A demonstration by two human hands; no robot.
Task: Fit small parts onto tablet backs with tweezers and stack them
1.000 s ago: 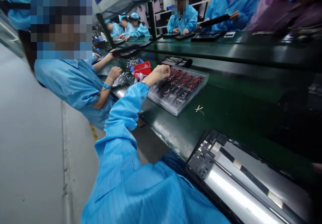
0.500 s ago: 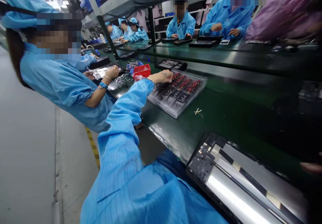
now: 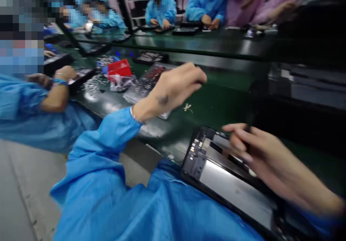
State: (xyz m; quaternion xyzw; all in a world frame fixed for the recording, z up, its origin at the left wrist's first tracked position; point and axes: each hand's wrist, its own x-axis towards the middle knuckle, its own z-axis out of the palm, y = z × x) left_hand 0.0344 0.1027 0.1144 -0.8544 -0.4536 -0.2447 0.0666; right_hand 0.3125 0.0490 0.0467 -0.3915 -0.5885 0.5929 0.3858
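My left hand (image 3: 175, 86) hangs in the air over the bench, fingertips pinched together; anything between them is too small to make out. Behind it, partly hidden, lies a clear plastic tray (image 3: 132, 96) of small dark and red parts. My right hand (image 3: 262, 158), blurred, is curled round a dark slim tool (image 3: 248, 123) whose kind I cannot tell. Beneath that hand is an opened tablet (image 3: 216, 176), its silver inside facing up and its near edge by my lap. The right hand hides part of its far side.
A red bin (image 3: 119, 69) and a clear plastic bag (image 3: 121, 83) stand left of the tray. Pale strips (image 3: 187, 107) lie on the green bench (image 3: 213, 100). A co-worker's arm (image 3: 58, 89) is at the left, near scattered small parts (image 3: 93, 86). Other people work across the bench.
My left hand has left the tray and come back toward the tablet, still pinched. My right hand has come into view over the tablet. The view has swung to the right.
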